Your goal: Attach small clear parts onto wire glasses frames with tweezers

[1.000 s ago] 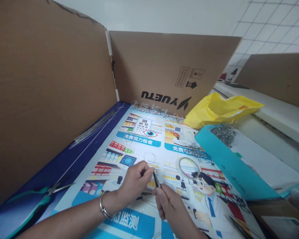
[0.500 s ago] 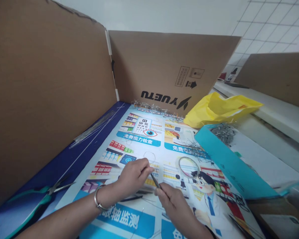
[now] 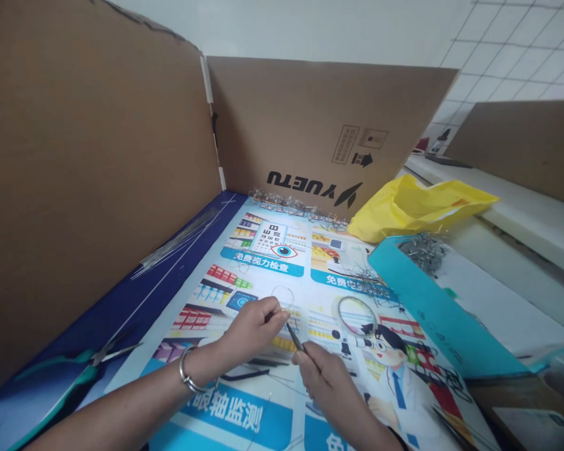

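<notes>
My left hand (image 3: 256, 324), with a silver bangle at the wrist, is closed in a pinch over the printed sheet. A thin wire loop (image 3: 282, 289) rises from its fingertips. In my right hand (image 3: 322, 376), closed around the lower end, is a slim grey pair of tweezers (image 3: 295, 337). Its pointed tip reaches up to the left thumb and fingertips; whether it grips the wire there is too small to tell. Dark thin tools (image 3: 244, 374) and loose wires lie beneath the hands, partly covered by the left forearm.
Teal-handled pliers (image 3: 94, 360) lie open at left, with straight wires (image 3: 173, 241) beyond. A coil of wire (image 3: 357, 315) rests on the sheet. At right are a teal box (image 3: 432, 313) with tangled wire (image 3: 423, 254) and a yellow bag (image 3: 418, 207). Cardboard walls (image 3: 305, 119) enclose the back and left.
Both hands stay in nearly the same place. My left fingertips have shifted very slightly, and a little more of the tweezers' tip shows between the hands.
</notes>
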Tool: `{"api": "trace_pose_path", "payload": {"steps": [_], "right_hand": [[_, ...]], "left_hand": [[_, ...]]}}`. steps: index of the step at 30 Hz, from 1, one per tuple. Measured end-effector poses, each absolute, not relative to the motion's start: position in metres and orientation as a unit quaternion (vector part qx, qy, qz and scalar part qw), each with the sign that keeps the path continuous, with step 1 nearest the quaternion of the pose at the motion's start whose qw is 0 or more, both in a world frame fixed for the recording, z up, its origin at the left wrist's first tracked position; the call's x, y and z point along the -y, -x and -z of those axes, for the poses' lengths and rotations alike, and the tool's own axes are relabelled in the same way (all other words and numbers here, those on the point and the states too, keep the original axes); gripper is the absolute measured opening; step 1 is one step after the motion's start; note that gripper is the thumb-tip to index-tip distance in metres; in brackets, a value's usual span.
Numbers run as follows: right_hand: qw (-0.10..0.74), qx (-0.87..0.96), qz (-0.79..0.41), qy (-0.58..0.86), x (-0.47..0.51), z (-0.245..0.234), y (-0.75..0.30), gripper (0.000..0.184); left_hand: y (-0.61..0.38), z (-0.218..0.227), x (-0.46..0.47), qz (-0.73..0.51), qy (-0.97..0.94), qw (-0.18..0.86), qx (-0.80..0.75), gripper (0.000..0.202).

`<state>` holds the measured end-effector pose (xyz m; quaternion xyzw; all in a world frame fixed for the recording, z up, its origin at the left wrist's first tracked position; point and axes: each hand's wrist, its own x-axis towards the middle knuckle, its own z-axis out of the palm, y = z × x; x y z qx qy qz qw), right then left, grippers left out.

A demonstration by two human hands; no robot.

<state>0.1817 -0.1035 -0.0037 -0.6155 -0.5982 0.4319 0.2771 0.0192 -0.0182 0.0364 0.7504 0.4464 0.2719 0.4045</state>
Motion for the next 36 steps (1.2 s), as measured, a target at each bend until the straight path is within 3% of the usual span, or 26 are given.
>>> {"api": "trace_pose_path", "payload": {"steps": [14,21,29,36], "right_hand": [[0.335,0.561,-0.445,0.612,0.105,0.012,-0.175,0.036],[0.323,0.584,-0.401,0.627,0.105,0.006,-0.17,0.034],[0.283,0.669,-0.292,0.622,0.102,0.003,-0.18,0.033],[0.24,0.715,-0.227,0.616,0.101,0.003,-0.189,0.03]], "left_hand": [[-0.026,-0.028,0.036,-0.302,-0.64,0.562,-0.428,0.025],[-0.033,-0.027,0.044,-0.321,-0.547,0.639,-0.436,0.027],[-0.03,-0.031,0.042,-0.303,-0.549,0.638,-0.447,0.022],[-0.024,-0.032,0.034,-0.298,-0.632,0.567,-0.436,0.025]]}}
